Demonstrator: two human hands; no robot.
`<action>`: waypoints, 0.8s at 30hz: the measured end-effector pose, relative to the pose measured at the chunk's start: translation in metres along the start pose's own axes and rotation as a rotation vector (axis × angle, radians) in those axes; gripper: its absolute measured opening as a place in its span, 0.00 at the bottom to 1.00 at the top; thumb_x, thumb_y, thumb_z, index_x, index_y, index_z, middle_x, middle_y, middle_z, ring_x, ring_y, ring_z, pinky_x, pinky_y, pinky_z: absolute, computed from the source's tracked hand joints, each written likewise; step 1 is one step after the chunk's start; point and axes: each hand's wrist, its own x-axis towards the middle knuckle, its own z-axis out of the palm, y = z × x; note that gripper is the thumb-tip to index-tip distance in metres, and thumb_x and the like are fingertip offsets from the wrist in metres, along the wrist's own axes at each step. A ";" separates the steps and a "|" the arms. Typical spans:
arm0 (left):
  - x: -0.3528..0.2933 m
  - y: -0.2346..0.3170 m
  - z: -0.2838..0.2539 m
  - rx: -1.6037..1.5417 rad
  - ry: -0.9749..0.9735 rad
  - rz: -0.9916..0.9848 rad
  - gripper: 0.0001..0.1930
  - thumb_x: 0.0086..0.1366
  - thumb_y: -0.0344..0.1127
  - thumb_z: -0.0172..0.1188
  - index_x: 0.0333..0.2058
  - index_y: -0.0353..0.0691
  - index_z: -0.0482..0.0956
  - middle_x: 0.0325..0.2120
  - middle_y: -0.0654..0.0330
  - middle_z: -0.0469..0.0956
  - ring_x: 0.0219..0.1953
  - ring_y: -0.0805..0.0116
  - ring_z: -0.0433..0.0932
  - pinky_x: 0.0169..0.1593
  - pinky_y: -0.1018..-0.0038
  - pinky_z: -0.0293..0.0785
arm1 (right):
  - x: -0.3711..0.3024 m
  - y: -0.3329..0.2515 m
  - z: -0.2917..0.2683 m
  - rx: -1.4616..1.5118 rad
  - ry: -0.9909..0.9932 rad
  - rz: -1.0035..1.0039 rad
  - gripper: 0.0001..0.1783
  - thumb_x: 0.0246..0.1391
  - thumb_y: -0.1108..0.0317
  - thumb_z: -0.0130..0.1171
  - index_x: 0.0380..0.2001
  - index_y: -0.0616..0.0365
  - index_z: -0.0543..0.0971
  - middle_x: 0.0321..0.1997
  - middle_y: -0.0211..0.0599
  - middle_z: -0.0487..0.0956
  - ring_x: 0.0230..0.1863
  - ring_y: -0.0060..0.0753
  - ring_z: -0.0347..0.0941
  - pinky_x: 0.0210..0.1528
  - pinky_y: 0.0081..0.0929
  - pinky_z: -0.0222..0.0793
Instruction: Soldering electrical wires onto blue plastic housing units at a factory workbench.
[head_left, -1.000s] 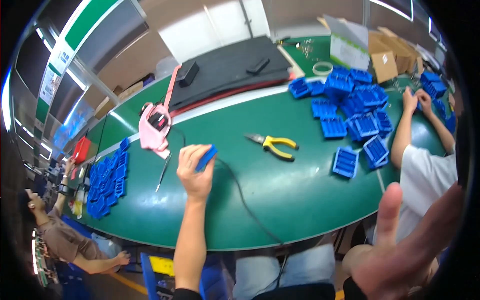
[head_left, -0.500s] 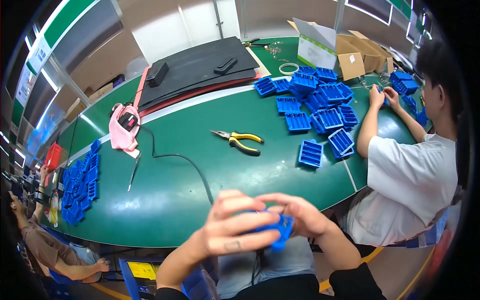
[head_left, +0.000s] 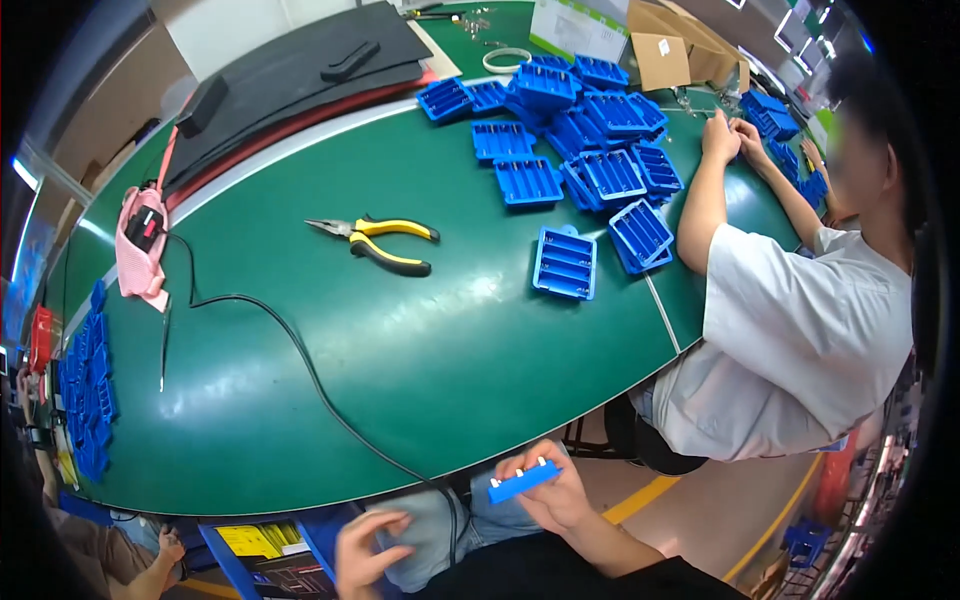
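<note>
My right hand [head_left: 560, 497] is closed around a blue plastic battery holder [head_left: 524, 482], held above my lap and just off the table's front edge. The holder is seen nearly edge-on, with small pale bits along its upper edge; its inside is hidden. To the left, my left hand [head_left: 372, 550] is empty, thumb and fingers apart, over my thigh. Pliers with yellow and black handles [head_left: 385, 245] lie on the green table [head_left: 400, 370]. A heap of similar blue battery holders [head_left: 610, 170] covers the right part, with one single holder [head_left: 565, 263] nearer to me.
A black cable [head_left: 300, 345] runs from a pink cloth-wrapped tool [head_left: 143, 240] to my lap. Tweezers [head_left: 165, 345] lie near it. More blue holders [head_left: 88, 390] are at far left, black sheets [head_left: 300, 95] behind. A co-worker in white [head_left: 790, 320] sits at right, handling something small.
My hands have parted and dropped toward my lap. The left hand has let go of the blue holder, which stays in the right. My view has swung to the right.
</note>
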 end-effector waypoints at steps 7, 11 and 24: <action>0.057 0.000 0.113 -0.312 0.099 0.125 0.44 0.39 0.40 0.79 0.54 0.33 0.67 0.52 0.53 0.70 0.54 0.61 0.69 0.59 0.66 0.62 | 0.008 0.000 -0.005 -0.101 0.148 0.047 0.23 0.44 0.89 0.59 0.44 0.61 0.72 0.45 0.40 0.76 0.49 0.34 0.73 0.52 0.33 0.69; 0.066 0.007 0.139 -0.705 0.192 0.017 0.45 0.44 0.40 0.77 0.57 0.34 0.61 0.52 0.54 0.69 0.55 0.61 0.67 0.58 0.65 0.62 | 0.010 0.008 -0.011 -0.179 0.232 0.097 0.24 0.43 0.87 0.62 0.46 0.61 0.71 0.46 0.37 0.76 0.50 0.29 0.73 0.50 0.27 0.72; 0.075 0.001 0.137 -0.473 0.362 0.111 0.31 0.43 0.40 0.75 0.45 0.36 0.72 0.40 0.57 0.75 0.41 0.64 0.76 0.45 0.67 0.74 | 0.021 0.012 -0.029 -0.580 -0.079 -0.172 0.40 0.37 0.53 0.76 0.51 0.61 0.71 0.52 0.36 0.71 0.52 0.34 0.67 0.54 0.34 0.62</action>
